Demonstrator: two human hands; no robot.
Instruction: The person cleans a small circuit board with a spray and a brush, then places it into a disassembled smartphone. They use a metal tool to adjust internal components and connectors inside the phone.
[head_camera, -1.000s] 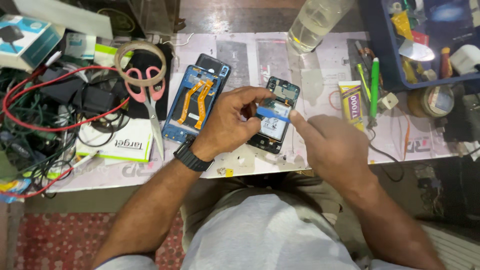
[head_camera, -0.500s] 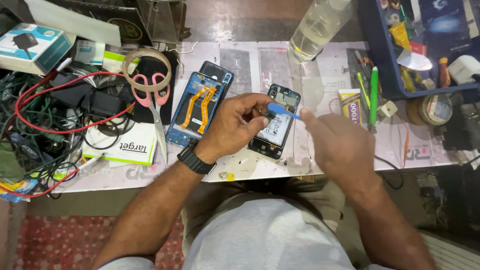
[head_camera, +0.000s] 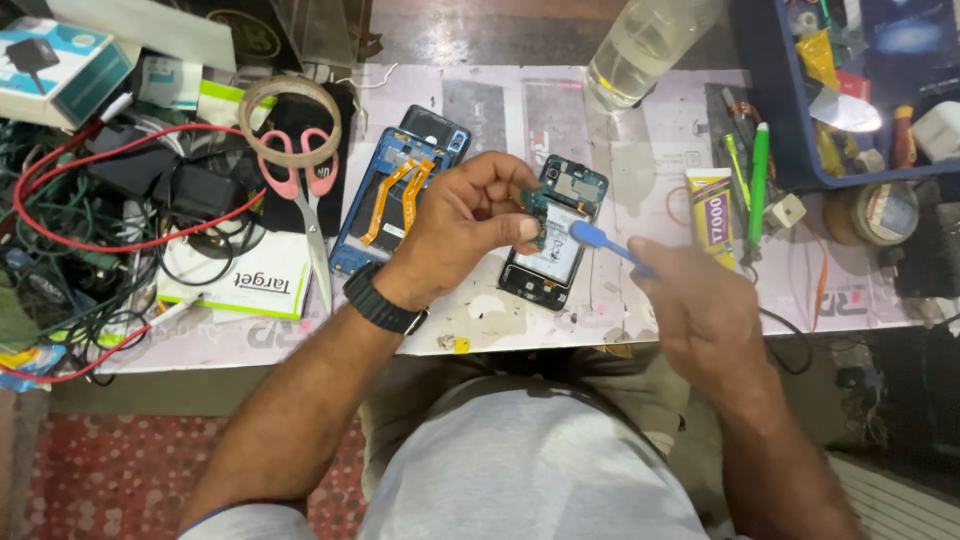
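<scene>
Cluttered with cables, the pale tabletop (head_camera: 600, 310) is flanked by a blue bin (head_camera: 790, 150) packed with tools and tubes. An opened phone (head_camera: 555, 235) is laid near its middle. A small green circuit board (head_camera: 535, 212) is pinched in the left hand's (head_camera: 465, 225) closed grip; a blue pry tool (head_camera: 605, 243) is gripped by the right hand (head_camera: 705, 310). Pink scissors (head_camera: 300, 190) are seen leftward.

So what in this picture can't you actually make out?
All in the head view:
- Small green part pinched in the left hand: fingers cover most of it.
- Blue tool: its handle disappears inside the right hand.
- Opened phone: left edge hidden behind the left hand.
- Clear bottle: top cut off by the frame edge.
- Blue bin: contents too jumbled to identify.
</scene>
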